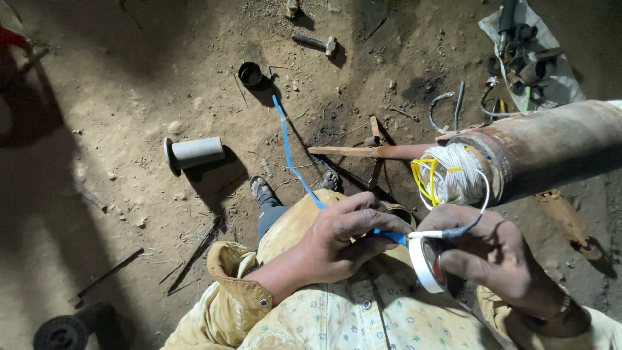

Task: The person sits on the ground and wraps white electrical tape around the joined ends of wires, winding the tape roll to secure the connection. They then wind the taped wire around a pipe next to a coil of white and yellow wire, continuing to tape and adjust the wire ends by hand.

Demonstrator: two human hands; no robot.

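Left hand (pixel 343 243) pinches a blue wire (pixel 289 155), fingers closed. Right hand (pixel 495 256) grips a white tape roll (pixel 424 262) just below the rusty pipe (pixel 551 146), whose open end holds coiled white and yellow wires (pixel 447 175).

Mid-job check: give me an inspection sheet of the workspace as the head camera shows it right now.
Surface: bare dirt ground, dusty, with hard shadows.
Job's things: white tape roll in the right hand; blue wire pinched by the left hand; rusty motor cylinder with white winding.
Clutter: grey pipe piece, small black cup, hammer, fittings on a sack.
Grippers: both hands' fingers closed, meeting at the tape.
Cables: yellow wires at the winding; loose leads on the ground.
Surroundings: dark wheel at lower left.
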